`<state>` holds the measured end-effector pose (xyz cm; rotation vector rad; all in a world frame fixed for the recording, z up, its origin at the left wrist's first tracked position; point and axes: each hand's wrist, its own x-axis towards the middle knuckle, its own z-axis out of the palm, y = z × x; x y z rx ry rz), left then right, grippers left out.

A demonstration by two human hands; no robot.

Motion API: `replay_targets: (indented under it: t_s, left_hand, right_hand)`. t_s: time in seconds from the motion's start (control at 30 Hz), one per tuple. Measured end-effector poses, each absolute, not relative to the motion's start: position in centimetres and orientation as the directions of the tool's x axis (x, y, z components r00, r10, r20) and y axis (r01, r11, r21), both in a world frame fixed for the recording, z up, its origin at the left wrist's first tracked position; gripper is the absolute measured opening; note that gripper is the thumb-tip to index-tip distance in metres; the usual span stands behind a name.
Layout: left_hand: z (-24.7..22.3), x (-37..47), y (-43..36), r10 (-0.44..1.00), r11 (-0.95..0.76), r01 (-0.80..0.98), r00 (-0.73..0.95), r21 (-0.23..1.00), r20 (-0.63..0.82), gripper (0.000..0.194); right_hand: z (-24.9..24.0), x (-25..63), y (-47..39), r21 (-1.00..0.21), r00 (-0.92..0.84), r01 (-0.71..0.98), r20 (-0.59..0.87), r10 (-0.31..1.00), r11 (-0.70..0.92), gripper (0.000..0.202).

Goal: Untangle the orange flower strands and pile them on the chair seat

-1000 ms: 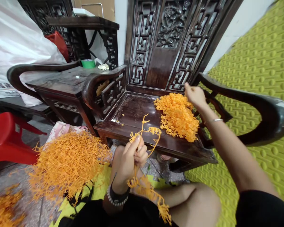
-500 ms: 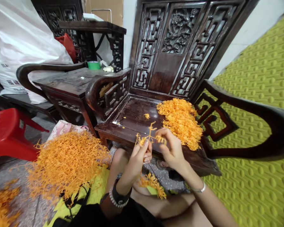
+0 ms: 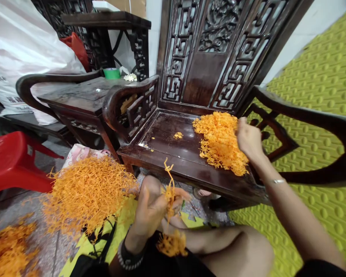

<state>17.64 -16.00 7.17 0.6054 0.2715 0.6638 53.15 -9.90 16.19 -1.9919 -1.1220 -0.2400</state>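
My left hand (image 3: 155, 209), low in front of my knees, is closed around an orange branched plastic-looking stem (image 3: 169, 173). Its thin tip sticks up above the fingers, and more orange strands hang below. Over the chair seat, my right hand (image 3: 249, 140) is at the right edge of a heap of small frilly orange pieces (image 3: 220, 140). Its fingers look curled in, slightly blurred, and what they hold is hidden. An orange frilly clump (image 3: 172, 243) lies at my lap, below the left hand.
A dark carved wooden chair (image 3: 173, 152) stands ahead, a few orange bits on its seat. To the left are a large mound of thin orange stems (image 3: 89, 192), a red stool (image 3: 8, 161) and another orange pile (image 3: 11, 246). Green tape (image 3: 112, 73) sits on a side table.
My right hand has moved away from the left hand, up and right to the heap on the chair. The left hand has dropped lower and left, still gripping orange strands.
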Motion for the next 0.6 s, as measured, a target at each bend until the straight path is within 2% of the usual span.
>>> replay_targets:
  t_s: [0.07,0.13,0.17,0.27,0.33,0.4,0.47,0.53,0.6]
  left_hand:
    - [7.2,17.7,-15.5,0.698,0.617,-0.524,0.709,0.587,-0.102,0.054]
    - [6.8,18.2,-15.2,0.776,0.578,-0.576,0.606,0.577,-0.172,0.033]
    - [6.6,18.5,-15.1,0.805,0.564,-0.6,0.553,0.568,-0.216,0.028]
    - [6.0,19.3,-14.7,0.829,0.559,-0.633,0.444,0.536,-0.34,0.034]
    - [5.9,19.5,-14.4,0.842,0.538,-0.628,0.429,0.562,-0.327,0.033]
    - [6.0,19.6,-14.0,0.875,0.474,-0.633,0.415,0.613,-0.248,0.028]
    - [6.1,19.4,-13.8,0.905,0.416,-0.658,0.371,0.628,-0.21,0.026]
    - [6.0,19.1,-13.5,0.923,0.385,-0.689,0.295,0.613,-0.248,0.031]
    - [5.7,18.8,-13.2,0.927,0.363,-0.716,0.215,0.597,-0.306,0.037]
  right_hand:
    - [13.8,53.6,-8.2,-0.447,0.526,0.834,0.47,0.708,-0.323,0.034]
    - [11.8,53.1,-7.1,-0.362,0.509,0.856,0.467,0.723,-0.369,0.012]
    - [11.1,52.5,-6.7,-0.307,0.486,0.873,0.486,0.726,-0.379,0.011]
    - [9.3,49.4,-4.7,-0.108,0.294,0.953,0.548,0.783,-0.282,0.037]
    - [8.0,46.5,-2.5,-0.002,0.095,0.994,0.513,0.853,-0.109,0.04]
    - [6.4,43.9,0.1,0.044,-0.087,0.996,0.416,0.905,0.075,0.039]
    - [4.9,42.4,2.6,0.062,-0.196,0.981,0.314,0.929,0.186,0.038]
    - [3.8,42.6,4.3,0.055,-0.199,0.98,0.244,0.949,0.192,0.035]
    - [3.3,44.4,4.7,0.039,-0.128,0.992,0.214,0.968,0.122,0.032]
